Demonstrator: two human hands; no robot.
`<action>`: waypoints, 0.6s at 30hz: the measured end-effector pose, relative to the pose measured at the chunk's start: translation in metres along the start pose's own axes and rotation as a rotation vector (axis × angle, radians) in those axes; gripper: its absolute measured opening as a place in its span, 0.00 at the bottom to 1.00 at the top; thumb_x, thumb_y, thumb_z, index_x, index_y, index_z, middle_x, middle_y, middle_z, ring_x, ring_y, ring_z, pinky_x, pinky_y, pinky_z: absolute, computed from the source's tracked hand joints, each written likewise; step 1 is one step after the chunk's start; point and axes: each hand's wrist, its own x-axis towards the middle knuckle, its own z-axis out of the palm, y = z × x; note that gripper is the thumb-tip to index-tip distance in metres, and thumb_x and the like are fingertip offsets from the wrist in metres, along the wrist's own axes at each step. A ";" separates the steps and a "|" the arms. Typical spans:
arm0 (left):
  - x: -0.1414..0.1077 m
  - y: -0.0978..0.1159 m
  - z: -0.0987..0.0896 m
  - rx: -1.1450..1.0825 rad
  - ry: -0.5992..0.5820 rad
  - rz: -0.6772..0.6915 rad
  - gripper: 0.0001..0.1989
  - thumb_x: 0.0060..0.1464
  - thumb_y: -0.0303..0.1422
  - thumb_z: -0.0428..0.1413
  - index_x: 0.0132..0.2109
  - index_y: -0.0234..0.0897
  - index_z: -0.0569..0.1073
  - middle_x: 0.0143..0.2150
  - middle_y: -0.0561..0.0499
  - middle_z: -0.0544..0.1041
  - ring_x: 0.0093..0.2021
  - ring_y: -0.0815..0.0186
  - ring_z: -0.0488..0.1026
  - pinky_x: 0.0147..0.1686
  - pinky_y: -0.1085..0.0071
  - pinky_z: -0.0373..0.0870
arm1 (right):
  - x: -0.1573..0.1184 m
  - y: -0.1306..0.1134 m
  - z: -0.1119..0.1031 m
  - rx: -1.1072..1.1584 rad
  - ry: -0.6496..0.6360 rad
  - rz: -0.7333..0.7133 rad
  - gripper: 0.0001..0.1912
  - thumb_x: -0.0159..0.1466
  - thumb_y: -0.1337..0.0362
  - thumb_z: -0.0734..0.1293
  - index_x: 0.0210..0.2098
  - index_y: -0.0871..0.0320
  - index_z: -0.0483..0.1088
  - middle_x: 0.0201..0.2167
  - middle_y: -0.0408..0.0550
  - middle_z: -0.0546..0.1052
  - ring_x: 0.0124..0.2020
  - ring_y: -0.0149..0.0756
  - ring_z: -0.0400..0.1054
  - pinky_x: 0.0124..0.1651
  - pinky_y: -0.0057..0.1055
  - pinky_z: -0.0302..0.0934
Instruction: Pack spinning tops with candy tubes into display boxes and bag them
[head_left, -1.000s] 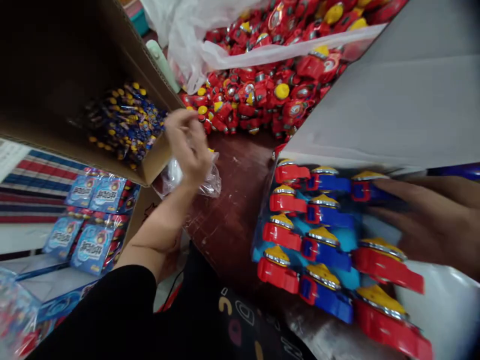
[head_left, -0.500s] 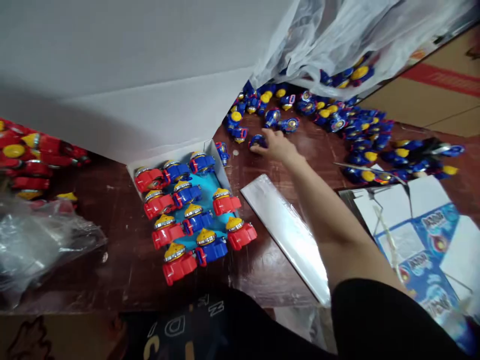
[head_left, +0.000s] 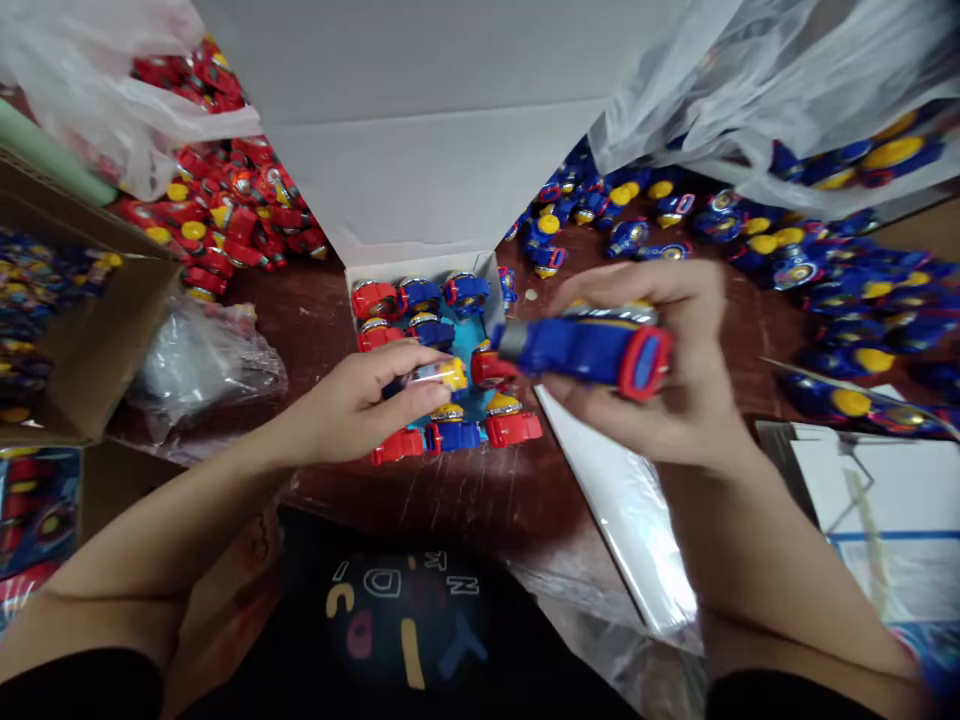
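A white box (head_left: 491,270) with a blue inside and a raised lid holds rows of red toys (head_left: 375,298) and blue toys (head_left: 454,435) with yellow tops and silver rims. Over its middle, my left hand (head_left: 375,400) is closed around a small yellow-topped toy (head_left: 450,374), whose body is mostly hidden by the fingers. My right hand (head_left: 675,370), to the right of the box and blurred, grips a large-looking blue toy (head_left: 585,350) with a red-framed end, held lengthwise above the table and pointing left.
Red toys (head_left: 247,225) lie heaped at left behind a clear plastic bag (head_left: 202,350). More blue toys (head_left: 795,260) are piled at right. A silvery flat sheet stack (head_left: 630,510) lies right of the box. A cardboard carton (head_left: 135,340) stands at far left.
My right hand has come back from the blue pile toward the box with a blue toy in it. My left hand has entered over the box, and the view has turned left.
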 end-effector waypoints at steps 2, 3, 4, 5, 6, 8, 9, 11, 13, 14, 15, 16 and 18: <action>0.011 0.005 0.008 -0.080 -0.041 0.026 0.12 0.73 0.37 0.58 0.54 0.34 0.80 0.45 0.49 0.84 0.42 0.67 0.81 0.41 0.75 0.76 | -0.002 -0.013 0.011 0.092 -0.107 -0.041 0.32 0.64 0.61 0.76 0.62 0.40 0.60 0.55 0.48 0.73 0.54 0.48 0.76 0.53 0.48 0.77; 0.013 0.006 0.009 -0.110 -0.049 0.040 0.12 0.72 0.37 0.59 0.54 0.34 0.80 0.45 0.48 0.84 0.43 0.67 0.80 0.41 0.75 0.76 | -0.003 -0.013 0.013 0.116 -0.132 -0.057 0.32 0.64 0.62 0.77 0.62 0.41 0.61 0.54 0.48 0.74 0.54 0.48 0.76 0.53 0.47 0.77; 0.014 0.007 0.009 -0.133 -0.057 0.048 0.12 0.72 0.37 0.59 0.54 0.33 0.80 0.46 0.48 0.84 0.43 0.66 0.80 0.42 0.75 0.76 | -0.003 -0.012 0.014 0.114 -0.144 -0.072 0.32 0.64 0.62 0.78 0.62 0.42 0.61 0.54 0.48 0.74 0.53 0.47 0.76 0.53 0.46 0.77; 0.014 0.008 0.009 -0.155 -0.067 0.052 0.13 0.72 0.38 0.60 0.54 0.33 0.80 0.45 0.47 0.84 0.43 0.66 0.80 0.42 0.75 0.76 | -0.003 -0.010 0.013 0.108 -0.142 -0.091 0.33 0.63 0.61 0.79 0.61 0.42 0.62 0.54 0.48 0.74 0.52 0.46 0.76 0.52 0.46 0.77; 0.013 0.009 0.009 -0.176 -0.082 0.056 0.13 0.72 0.38 0.59 0.54 0.33 0.80 0.45 0.48 0.83 0.42 0.66 0.80 0.42 0.75 0.76 | -0.003 -0.007 0.010 0.106 -0.135 -0.123 0.33 0.62 0.61 0.80 0.61 0.43 0.63 0.53 0.47 0.74 0.52 0.45 0.76 0.52 0.46 0.76; 0.010 0.012 0.007 -0.205 -0.105 0.056 0.12 0.72 0.38 0.59 0.51 0.33 0.81 0.43 0.48 0.82 0.41 0.67 0.79 0.41 0.75 0.75 | -0.003 -0.004 0.004 0.091 -0.112 -0.182 0.34 0.60 0.61 0.82 0.60 0.43 0.65 0.51 0.47 0.75 0.50 0.44 0.76 0.50 0.45 0.75; 0.009 0.014 0.006 -0.203 -0.102 0.057 0.12 0.73 0.37 0.58 0.51 0.33 0.81 0.43 0.49 0.82 0.41 0.68 0.78 0.41 0.76 0.74 | -0.002 -0.003 0.001 0.074 -0.099 -0.192 0.34 0.60 0.62 0.82 0.60 0.43 0.66 0.51 0.46 0.75 0.50 0.44 0.76 0.49 0.44 0.75; 0.009 0.016 0.004 -0.162 -0.083 0.080 0.10 0.73 0.36 0.58 0.51 0.34 0.80 0.42 0.51 0.81 0.39 0.69 0.77 0.40 0.77 0.73 | 0.000 -0.005 -0.004 0.033 -0.091 -0.208 0.32 0.61 0.63 0.81 0.59 0.43 0.66 0.49 0.47 0.76 0.47 0.44 0.76 0.46 0.44 0.74; 0.011 0.017 0.003 -0.087 -0.076 0.126 0.09 0.73 0.34 0.58 0.50 0.35 0.80 0.41 0.52 0.80 0.37 0.71 0.75 0.38 0.77 0.72 | 0.002 -0.008 -0.005 -0.007 -0.127 -0.230 0.28 0.63 0.63 0.80 0.58 0.44 0.67 0.48 0.47 0.78 0.46 0.43 0.75 0.46 0.43 0.73; 0.013 0.016 0.002 -0.040 -0.077 0.155 0.08 0.73 0.34 0.58 0.48 0.35 0.80 0.40 0.52 0.80 0.36 0.71 0.75 0.37 0.77 0.71 | 0.003 -0.009 -0.005 -0.018 -0.161 -0.242 0.27 0.64 0.63 0.79 0.57 0.45 0.67 0.48 0.47 0.78 0.46 0.42 0.75 0.47 0.42 0.73; 0.014 0.015 0.003 0.006 -0.077 0.184 0.07 0.73 0.33 0.58 0.48 0.34 0.79 0.40 0.52 0.79 0.37 0.71 0.75 0.38 0.77 0.71 | 0.004 -0.009 -0.004 -0.023 -0.194 -0.247 0.26 0.64 0.63 0.79 0.57 0.46 0.67 0.48 0.47 0.78 0.46 0.41 0.75 0.48 0.41 0.73; 0.014 0.014 0.004 0.049 -0.073 0.213 0.06 0.73 0.32 0.58 0.48 0.34 0.79 0.41 0.51 0.79 0.38 0.71 0.75 0.39 0.77 0.72 | 0.004 -0.010 -0.003 -0.019 -0.216 -0.243 0.26 0.64 0.63 0.79 0.56 0.47 0.67 0.48 0.47 0.78 0.46 0.40 0.75 0.48 0.40 0.73; 0.014 0.010 0.008 0.117 -0.047 0.276 0.06 0.72 0.31 0.59 0.51 0.34 0.78 0.44 0.49 0.80 0.41 0.69 0.77 0.42 0.75 0.74 | 0.002 -0.011 0.001 0.021 -0.217 -0.198 0.26 0.64 0.63 0.80 0.56 0.48 0.66 0.48 0.46 0.77 0.47 0.37 0.75 0.49 0.37 0.72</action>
